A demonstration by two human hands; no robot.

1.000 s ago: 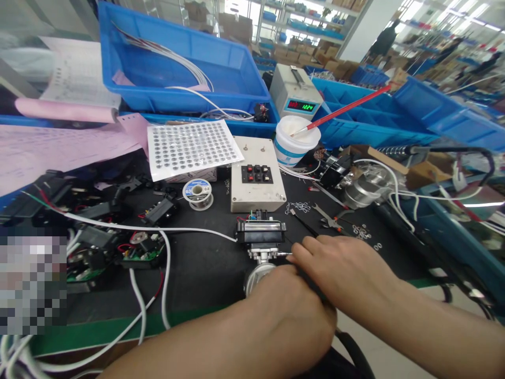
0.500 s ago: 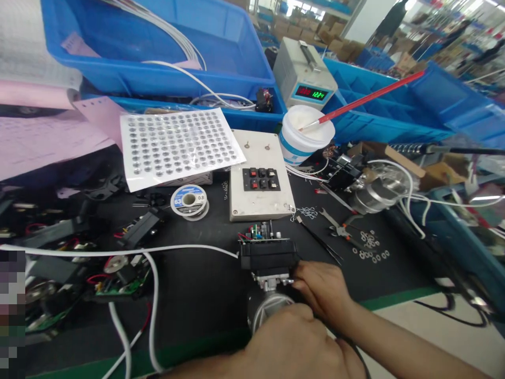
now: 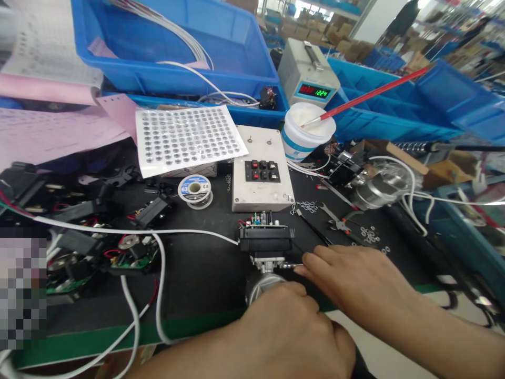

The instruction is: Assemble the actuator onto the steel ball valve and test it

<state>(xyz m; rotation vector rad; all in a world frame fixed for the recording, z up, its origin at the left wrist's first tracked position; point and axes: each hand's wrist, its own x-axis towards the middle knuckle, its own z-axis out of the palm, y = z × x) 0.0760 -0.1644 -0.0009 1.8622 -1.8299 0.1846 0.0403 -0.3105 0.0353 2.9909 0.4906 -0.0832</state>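
Observation:
A black module (image 3: 266, 239) with a small circuit board on top sits on the dark mat, joined to a silver metal part (image 3: 262, 287) below it. My left hand (image 3: 290, 326) is wrapped over the near end of that metal part, hiding much of it. A small shiny metal piece (image 3: 291, 266) sticks out at the right side of the joint, and the pinched fingertips of my right hand (image 3: 347, 273) are at its outer end. A white cable (image 3: 158, 230) runs from the left to the module.
Behind the module stands a switch box (image 3: 262, 197); a solder spool (image 3: 195, 190) is to its left. A white tub (image 3: 294, 139) holds a red brush. Tweezers (image 3: 313, 226), pliers (image 3: 339, 225) and washers lie right. Several circuit assemblies (image 3: 134, 258) crowd the left. Blue bins (image 3: 177, 79) stand behind.
My right hand has moved right and slightly up, away from the module's side, and the small metal piece shows more. My left hand stays over the metal part. The view has shifted slightly.

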